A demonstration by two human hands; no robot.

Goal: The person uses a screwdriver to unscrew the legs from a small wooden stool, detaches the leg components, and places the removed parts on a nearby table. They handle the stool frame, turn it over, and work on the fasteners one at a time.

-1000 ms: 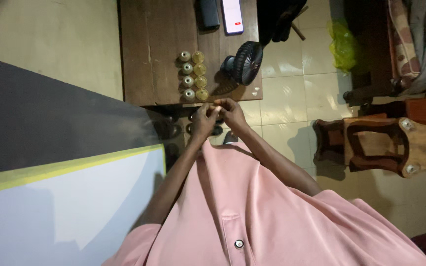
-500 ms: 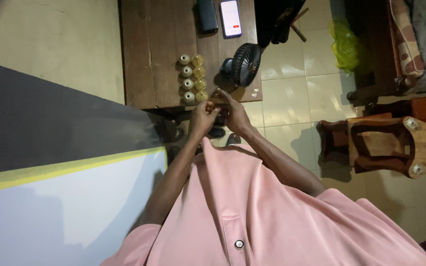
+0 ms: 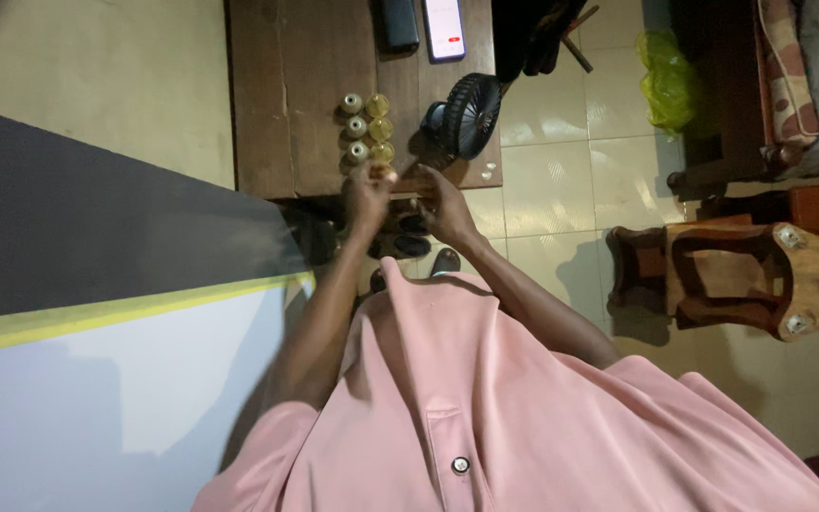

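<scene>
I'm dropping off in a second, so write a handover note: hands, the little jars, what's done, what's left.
Left hand: at the table edge, fingertips by the nearest of the small jars; grip too small to tell.
Right hand: close beside it, grip unclear.
Jars: six upright in two rows on the wooden table, beside the black fan.
Done: six lined up.
Left: whatever sits between the hands, unreadable.

Six thread spools [image 3: 366, 127], two phones [image 3: 445, 27], one fan [image 3: 471, 116].
</scene>
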